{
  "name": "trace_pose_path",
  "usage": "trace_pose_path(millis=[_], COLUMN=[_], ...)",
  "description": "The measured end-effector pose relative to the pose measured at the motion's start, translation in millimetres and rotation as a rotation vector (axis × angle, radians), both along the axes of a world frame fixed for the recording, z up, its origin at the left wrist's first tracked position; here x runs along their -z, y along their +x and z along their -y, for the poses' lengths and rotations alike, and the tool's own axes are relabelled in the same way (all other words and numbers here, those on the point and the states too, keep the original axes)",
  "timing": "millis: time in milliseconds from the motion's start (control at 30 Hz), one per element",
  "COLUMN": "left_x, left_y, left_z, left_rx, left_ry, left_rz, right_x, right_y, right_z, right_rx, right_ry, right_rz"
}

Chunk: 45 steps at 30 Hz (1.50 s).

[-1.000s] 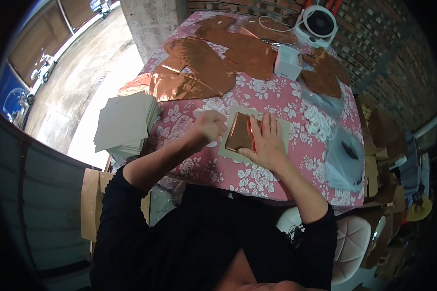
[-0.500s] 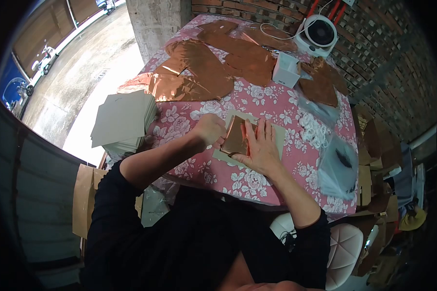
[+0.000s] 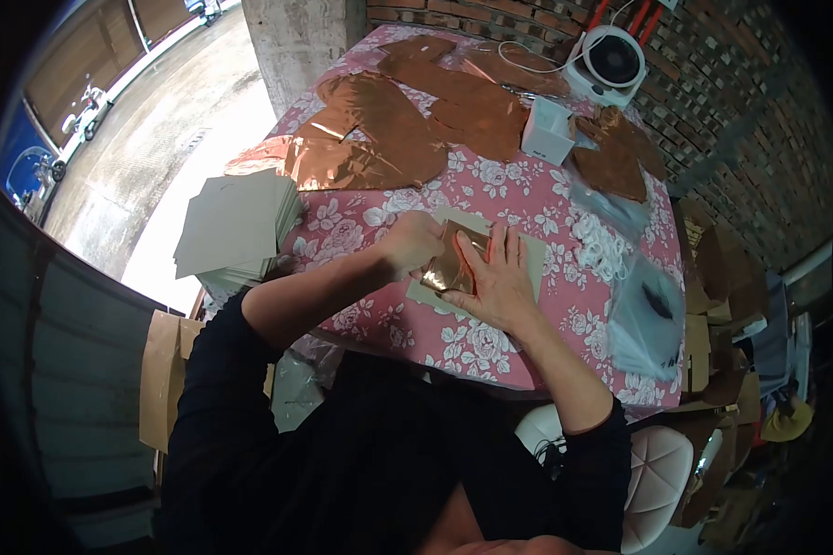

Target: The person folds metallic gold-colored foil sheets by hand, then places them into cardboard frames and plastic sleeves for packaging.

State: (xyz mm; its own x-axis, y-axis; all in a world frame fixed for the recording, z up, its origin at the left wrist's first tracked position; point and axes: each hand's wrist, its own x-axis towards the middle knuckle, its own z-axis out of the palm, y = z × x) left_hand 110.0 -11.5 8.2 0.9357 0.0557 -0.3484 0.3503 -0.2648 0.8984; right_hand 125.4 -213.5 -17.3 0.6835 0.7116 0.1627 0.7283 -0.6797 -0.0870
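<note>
A copper-coloured foil piece lies on a grey-green card in front of me on the flowered cloth. My right hand rests over the foil's right side with its fingers spread, pressing it down. At the foil's left edge is my left hand, its fingers curled; what they hold, if anything, is hidden. A tall stack of grey-green cards stands at the table's left edge.
Large copper foil sheets cover the table's far side. A white box, white string loops and clear plastic bags lie to the right. Behind stands a white fan-like device by the brick wall.
My left hand has shifted slightly right and up along the foil's left edge. The foil's left part catches more light, and my right hand has hardly moved.
</note>
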Motion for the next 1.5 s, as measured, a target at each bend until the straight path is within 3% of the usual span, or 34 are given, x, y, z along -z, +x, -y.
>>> trace_pose_path(millis=[167, 367, 467, 533, 633, 1067, 1500], left_x=[-4, 25, 30, 19, 26, 46, 18], left_y=[-9, -26, -34, -43, -39, -28, -40], left_z=[4, 0, -3, 4, 5, 16, 29], left_rx=[-0.004, -0.085, 0.077, 0.073, 0.068, -0.065, -0.144], left_ry=[0.0, -0.002, 0.056, 0.306, 0.455, 0.541, 0.624], left_rz=[0.026, 0.213, 0.257, 0.34, 0.431, 0.377, 0.378], right_x=[2, -1, -2, 0, 2, 3, -4], right_y=[1, -1, -1, -1, 0, 1, -1], right_z=[0, -1, -1, -1, -1, 1, 0], right_rx=[-0.003, 0.009, 0.025, 0.02, -0.006, -0.011, 0.016], right_ry=[0.009, -0.014, -0.04, -0.039, 0.014, 0.022, -0.043], right_rz=[0.009, 0.0, -0.013, -0.012, 0.036, 0.042, -0.004])
